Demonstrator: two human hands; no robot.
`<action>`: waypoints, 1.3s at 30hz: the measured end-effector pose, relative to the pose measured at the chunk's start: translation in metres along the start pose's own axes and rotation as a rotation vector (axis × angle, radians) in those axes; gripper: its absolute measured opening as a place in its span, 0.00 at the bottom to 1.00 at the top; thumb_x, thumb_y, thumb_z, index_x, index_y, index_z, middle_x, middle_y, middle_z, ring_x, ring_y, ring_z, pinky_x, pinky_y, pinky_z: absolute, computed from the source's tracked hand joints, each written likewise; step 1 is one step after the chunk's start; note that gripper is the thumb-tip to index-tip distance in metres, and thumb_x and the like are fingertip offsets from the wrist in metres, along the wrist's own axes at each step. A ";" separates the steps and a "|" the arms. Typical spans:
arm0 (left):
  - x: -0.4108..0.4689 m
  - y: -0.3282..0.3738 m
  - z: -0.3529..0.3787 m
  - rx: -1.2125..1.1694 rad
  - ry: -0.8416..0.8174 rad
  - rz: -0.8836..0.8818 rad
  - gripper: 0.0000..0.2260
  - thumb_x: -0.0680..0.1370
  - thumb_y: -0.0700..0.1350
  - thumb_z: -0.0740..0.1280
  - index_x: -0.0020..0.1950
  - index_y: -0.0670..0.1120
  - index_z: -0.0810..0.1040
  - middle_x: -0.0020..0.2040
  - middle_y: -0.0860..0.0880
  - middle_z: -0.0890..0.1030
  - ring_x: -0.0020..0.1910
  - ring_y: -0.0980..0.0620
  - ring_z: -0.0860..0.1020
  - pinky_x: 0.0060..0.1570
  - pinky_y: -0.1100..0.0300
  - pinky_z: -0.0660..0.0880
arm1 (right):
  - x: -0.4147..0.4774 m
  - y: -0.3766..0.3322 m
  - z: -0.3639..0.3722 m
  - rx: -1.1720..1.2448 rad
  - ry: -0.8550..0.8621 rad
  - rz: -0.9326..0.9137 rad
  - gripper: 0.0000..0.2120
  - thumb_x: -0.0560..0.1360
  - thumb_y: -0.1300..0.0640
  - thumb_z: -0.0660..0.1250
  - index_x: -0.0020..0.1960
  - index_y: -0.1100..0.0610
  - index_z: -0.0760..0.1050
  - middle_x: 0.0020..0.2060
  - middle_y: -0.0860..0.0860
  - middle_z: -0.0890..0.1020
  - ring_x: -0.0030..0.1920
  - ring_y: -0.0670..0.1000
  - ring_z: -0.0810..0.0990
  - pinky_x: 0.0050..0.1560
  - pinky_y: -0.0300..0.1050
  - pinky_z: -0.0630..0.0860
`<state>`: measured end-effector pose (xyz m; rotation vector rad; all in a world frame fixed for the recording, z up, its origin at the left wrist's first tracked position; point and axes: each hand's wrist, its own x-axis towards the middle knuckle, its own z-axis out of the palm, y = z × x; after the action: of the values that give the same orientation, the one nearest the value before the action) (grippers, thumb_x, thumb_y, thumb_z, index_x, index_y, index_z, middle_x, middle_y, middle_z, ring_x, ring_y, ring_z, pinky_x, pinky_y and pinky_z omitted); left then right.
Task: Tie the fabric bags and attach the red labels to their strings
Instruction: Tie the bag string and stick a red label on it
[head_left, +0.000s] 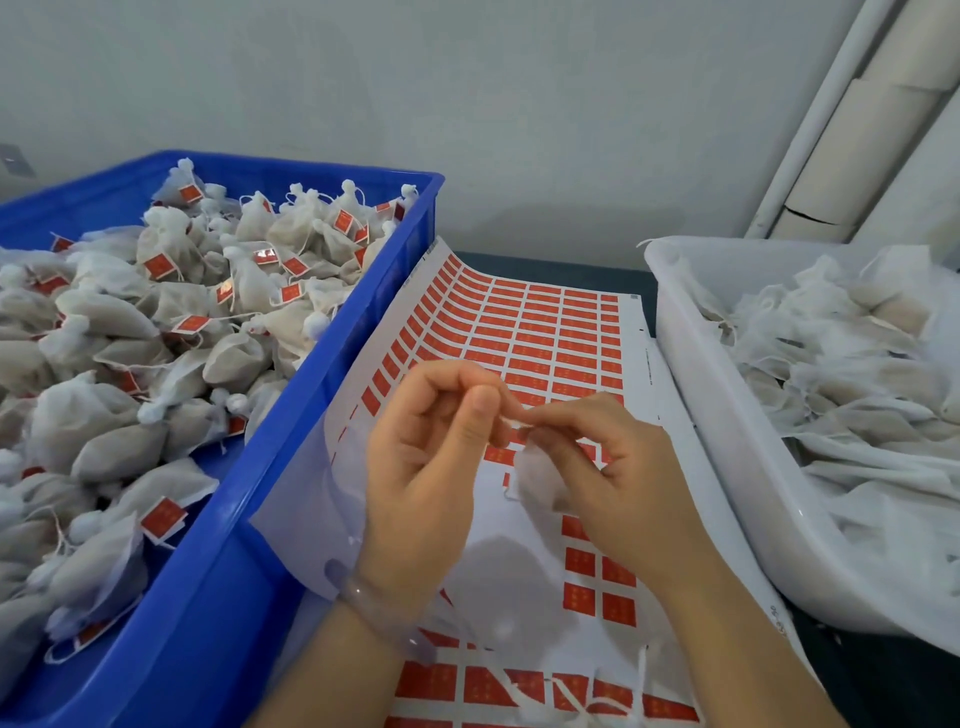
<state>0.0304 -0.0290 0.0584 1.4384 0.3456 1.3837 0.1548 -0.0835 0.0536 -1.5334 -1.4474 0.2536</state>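
My left hand (436, 447) and my right hand (608, 467) meet fingertip to fingertip above a white sheet of red labels (524, 332). Between them they pinch a thin string at about the sheet's middle. A small white fabric bag (535, 473) hangs just under my right hand's fingers, blurred. Whether a red label is between the fingertips is hidden. A white string (641, 670) lies loose on the sheet's near part. The sheet has bare patches near my wrists where labels are gone.
A blue crate (332, 338) on the left holds several tied bags with red labels. A white tub (691, 364) on the right holds several untied white bags. A grey wall and white pipes stand behind.
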 end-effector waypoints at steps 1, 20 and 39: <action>-0.001 -0.001 0.001 -0.004 -0.029 -0.038 0.09 0.78 0.48 0.63 0.54 0.44 0.73 0.46 0.54 0.80 0.46 0.53 0.80 0.47 0.62 0.77 | 0.000 -0.001 0.001 0.051 0.031 0.006 0.05 0.75 0.44 0.60 0.48 0.38 0.74 0.45 0.32 0.78 0.52 0.36 0.75 0.51 0.22 0.69; -0.008 -0.016 0.009 0.437 -0.263 -0.426 0.07 0.76 0.55 0.58 0.46 0.57 0.75 0.35 0.63 0.77 0.38 0.64 0.77 0.34 0.75 0.71 | 0.001 -0.001 0.004 0.654 0.261 0.378 0.13 0.76 0.57 0.64 0.38 0.44 0.82 0.38 0.47 0.84 0.44 0.53 0.82 0.49 0.49 0.81; 0.006 -0.008 -0.001 0.142 0.030 -0.605 0.22 0.61 0.62 0.65 0.41 0.45 0.83 0.33 0.47 0.83 0.33 0.50 0.82 0.34 0.61 0.79 | -0.003 -0.001 0.004 0.367 0.068 0.102 0.04 0.68 0.46 0.68 0.38 0.46 0.77 0.35 0.44 0.82 0.40 0.48 0.82 0.40 0.35 0.79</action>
<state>0.0351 -0.0208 0.0551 1.2786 0.8367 0.8990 0.1508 -0.0843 0.0511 -1.3026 -1.1935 0.4952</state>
